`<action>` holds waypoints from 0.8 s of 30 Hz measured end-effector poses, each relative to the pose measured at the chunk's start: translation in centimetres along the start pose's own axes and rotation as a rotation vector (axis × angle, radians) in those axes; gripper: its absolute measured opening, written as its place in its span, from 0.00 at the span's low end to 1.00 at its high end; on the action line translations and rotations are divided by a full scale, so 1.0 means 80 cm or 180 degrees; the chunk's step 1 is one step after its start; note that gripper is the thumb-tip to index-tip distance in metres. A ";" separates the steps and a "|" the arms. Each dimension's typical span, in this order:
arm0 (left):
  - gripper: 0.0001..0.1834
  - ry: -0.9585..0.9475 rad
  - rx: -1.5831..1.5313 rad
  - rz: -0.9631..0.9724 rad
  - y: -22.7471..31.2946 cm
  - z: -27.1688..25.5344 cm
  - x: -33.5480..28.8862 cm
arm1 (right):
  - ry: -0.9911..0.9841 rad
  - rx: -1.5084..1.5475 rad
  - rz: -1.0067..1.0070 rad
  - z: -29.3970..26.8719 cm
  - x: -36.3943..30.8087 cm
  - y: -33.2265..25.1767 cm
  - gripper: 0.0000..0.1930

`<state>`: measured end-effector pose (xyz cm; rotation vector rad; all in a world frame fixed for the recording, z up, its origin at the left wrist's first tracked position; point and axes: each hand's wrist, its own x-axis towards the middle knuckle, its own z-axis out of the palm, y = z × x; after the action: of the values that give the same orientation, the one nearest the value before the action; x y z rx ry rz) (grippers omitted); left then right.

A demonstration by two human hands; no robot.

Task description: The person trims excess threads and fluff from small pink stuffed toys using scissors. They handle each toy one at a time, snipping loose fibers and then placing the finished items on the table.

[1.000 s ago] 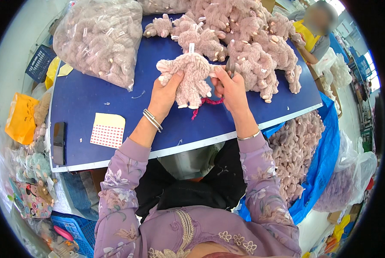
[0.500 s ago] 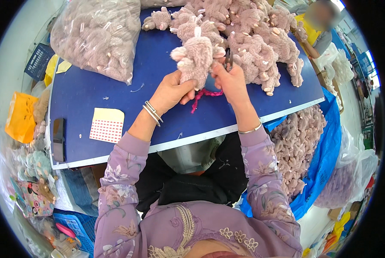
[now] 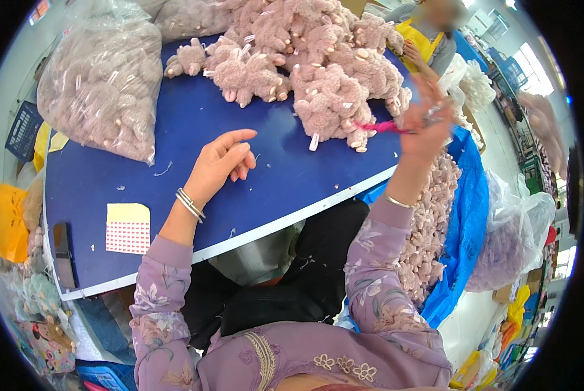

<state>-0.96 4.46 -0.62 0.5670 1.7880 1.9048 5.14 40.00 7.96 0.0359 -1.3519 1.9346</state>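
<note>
My left hand (image 3: pixel 221 163) hovers over the blue table with its fingers apart and nothing in them. At the table's right end my right hand (image 3: pixel 427 127) is raised and smeared by motion. It is closed round small metal snips (image 3: pixel 433 116), whose shape is blurred. A bright pink cord (image 3: pixel 384 126) trails from this hand to the left, across the edge of a pile of pinkish-beige plush toys (image 3: pixel 331 98). Far to the right, a blurred pinkish shape (image 3: pixel 544 127), seemingly a plush toy, is in the air.
A clear bag of plush toys (image 3: pixel 103 85) stands at the back left. A sticker sheet (image 3: pixel 128 228) and a dark phone (image 3: pixel 64 254) lie near the left edge. By my right arm, a blue sack (image 3: pixel 464 228) holds more toys. Another person (image 3: pixel 422 39) sits beyond the pile.
The plush toy has left my hands. My right hand has swung to the right with the snips and cord, while my left hand has let go. The view has shifted to the right.
</note>
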 end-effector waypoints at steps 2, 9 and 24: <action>0.19 0.0000 -0.0047 0.0059 -0.001 0.003 0.001 | 0.0305 -0.2549 0.0761 0.017 -0.011 0.030 0.32; 0.19 0.0186 -0.0069 0.0237 -0.009 0.000 0.000 | -0.0800 -0.2595 0.0594 0.054 -0.037 0.100 0.12; 0.23 0.0641 -0.0146 0.0505 -0.019 -0.005 0.008 | -0.0246 -0.2496 -0.1003 0.113 -0.025 0.118 0.19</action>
<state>-1.60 4.59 -2.17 0.5308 1.8647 2.1724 -2.52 30.09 3.58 -0.0560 -1.9376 1.0651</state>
